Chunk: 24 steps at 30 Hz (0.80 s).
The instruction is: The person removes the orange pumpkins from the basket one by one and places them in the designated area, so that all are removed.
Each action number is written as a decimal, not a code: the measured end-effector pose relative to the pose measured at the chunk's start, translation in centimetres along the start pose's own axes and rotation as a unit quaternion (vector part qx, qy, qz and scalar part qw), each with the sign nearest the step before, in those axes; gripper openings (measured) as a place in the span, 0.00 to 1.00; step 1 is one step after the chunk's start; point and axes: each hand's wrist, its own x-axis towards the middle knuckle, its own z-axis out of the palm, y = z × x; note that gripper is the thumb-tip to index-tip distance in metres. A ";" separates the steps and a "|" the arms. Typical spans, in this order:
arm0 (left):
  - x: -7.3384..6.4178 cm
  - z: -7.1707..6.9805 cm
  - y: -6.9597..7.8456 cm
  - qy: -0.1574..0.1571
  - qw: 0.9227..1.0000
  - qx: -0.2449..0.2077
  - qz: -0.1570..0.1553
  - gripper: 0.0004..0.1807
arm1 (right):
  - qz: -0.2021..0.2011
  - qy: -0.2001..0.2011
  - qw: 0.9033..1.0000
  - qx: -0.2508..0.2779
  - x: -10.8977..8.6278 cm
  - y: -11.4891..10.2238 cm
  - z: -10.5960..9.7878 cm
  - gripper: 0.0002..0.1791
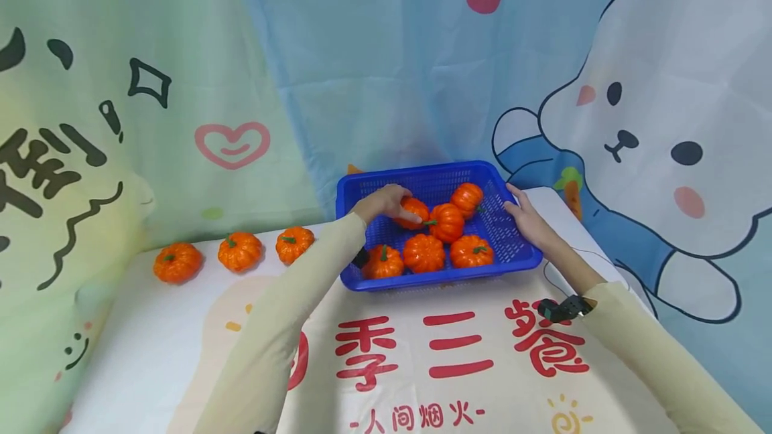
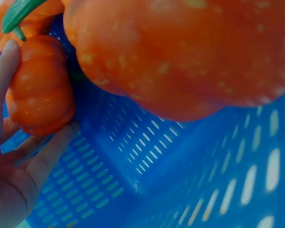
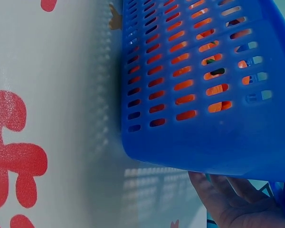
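Inside the blue plastic basket (image 1: 440,278), my left hand (image 1: 386,201) grips a small orange pumpkin (image 1: 413,211) between thumb and fingers. The left wrist view shows the held pumpkin (image 2: 42,85) from its side, with the thumb on one face and fingers on the other. Several more pumpkins lie in the basket, among them one (image 1: 447,223) touching the held one. My right hand (image 1: 533,223) holds the basket's right rim. In the right wrist view its fingers (image 3: 213,194) lie against the outer wall, and the thumb is hidden.
Three pumpkins stand in a row on the table left of the basket: one far left (image 1: 177,262), one in the middle (image 1: 240,251) and one nearest the basket (image 1: 294,245). A printed cloth (image 1: 410,333) covers the table. Behind hangs a patterned curtain (image 1: 374,86).
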 end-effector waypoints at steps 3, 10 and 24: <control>-0.3 -0.5 0.2 0.005 1.000 0.019 0.009 0.42 | 0.001 0.004 1.000 -0.001 -0.1 0.1 -0.1 0.34; -3.8 -5.5 0.3 0.073 0.994 0.008 0.082 0.39 | 0.005 0.006 1.000 -0.004 0.0 0.1 0.0 0.34; -23.7 -4.2 -8.7 0.209 0.975 -0.051 0.057 0.39 | 0.011 0.005 1.000 -0.004 0.3 0.2 0.3 0.33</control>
